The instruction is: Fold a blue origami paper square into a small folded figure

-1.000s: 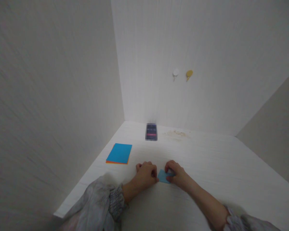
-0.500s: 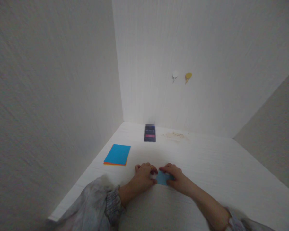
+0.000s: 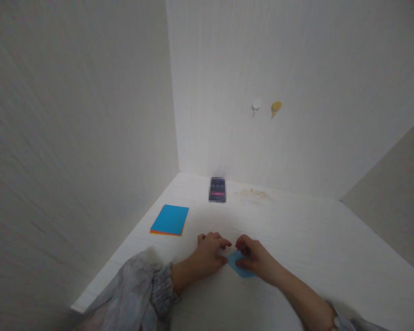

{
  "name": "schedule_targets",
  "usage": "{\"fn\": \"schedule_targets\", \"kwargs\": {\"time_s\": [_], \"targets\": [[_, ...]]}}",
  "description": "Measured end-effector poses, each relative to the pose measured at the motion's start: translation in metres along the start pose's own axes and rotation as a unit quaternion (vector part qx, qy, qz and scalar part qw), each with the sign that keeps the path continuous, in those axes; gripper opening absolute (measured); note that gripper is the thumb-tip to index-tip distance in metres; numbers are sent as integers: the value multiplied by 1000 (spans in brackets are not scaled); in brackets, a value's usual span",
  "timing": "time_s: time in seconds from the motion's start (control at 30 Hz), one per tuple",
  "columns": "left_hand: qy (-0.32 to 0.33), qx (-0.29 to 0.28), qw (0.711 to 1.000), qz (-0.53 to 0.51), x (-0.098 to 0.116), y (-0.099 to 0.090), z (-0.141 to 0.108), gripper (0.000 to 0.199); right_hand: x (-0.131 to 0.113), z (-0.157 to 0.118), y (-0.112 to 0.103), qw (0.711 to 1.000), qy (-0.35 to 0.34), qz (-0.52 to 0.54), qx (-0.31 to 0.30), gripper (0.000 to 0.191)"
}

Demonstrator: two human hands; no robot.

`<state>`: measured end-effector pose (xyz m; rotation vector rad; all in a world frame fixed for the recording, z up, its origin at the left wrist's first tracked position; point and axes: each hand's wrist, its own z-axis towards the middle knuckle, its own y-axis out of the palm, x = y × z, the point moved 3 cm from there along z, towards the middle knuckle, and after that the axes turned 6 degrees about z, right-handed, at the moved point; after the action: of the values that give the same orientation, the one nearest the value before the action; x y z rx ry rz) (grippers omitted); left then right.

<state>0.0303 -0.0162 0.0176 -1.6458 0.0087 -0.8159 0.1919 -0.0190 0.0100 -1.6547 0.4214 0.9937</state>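
In the head view, one flat light-blue paper (image 3: 232,260) lies on the white bench (image 3: 313,248) between your hands. Your left hand (image 3: 208,254) has its grip parted, thumb at the paper's pointed corner; your right hand (image 3: 260,262) curls over it, pinch unclear. One smooth, blue-topped stack (image 3: 170,219) lies leftward.

blue sheet (image 3: 244,272): matt paper | stack (image 3: 170,219): smooth paper | sleeve (image 3: 131,285): crinkled cloth

Head cam — fwd + down
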Motion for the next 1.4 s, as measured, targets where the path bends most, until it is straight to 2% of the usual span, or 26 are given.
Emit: {"fn": "schedule_targets", "kwargs": {"time_s": [0.17,0.3,0.43,0.57,0.73,0.9,1.1,1.23,1.4], "targets": [[26,35,999,6,-1,1,-3,32,-3,-4,4,999,-3,-46,7,14],[60,75,995,9,3,0,-6,28,-1,-3,9,996,18,-62,64,10],[108,64,991,44,5,1,-9,32,7,-1,15,986,38,-96,129,12],[143,81,984,75,6,1,-10,35,11,-1,16,976,30,-140,166,15],[195,73,970,126,11,6,-12,27,6,-2,15,972,22,-172,157,15],[187,78,967,154,11,8,-11,27,-1,-1,4,968,10,-202,147,18],[192,89,962,172,8,10,-10,23,1,1,-5,972,-65,-200,104,18],[199,106,955,194,7,13,-10,22,1,0,-6,975,-105,-175,85,17],[206,111,945,227,7,16,-11,24,2,1,-4,975,-113,-171,86,18]]}}
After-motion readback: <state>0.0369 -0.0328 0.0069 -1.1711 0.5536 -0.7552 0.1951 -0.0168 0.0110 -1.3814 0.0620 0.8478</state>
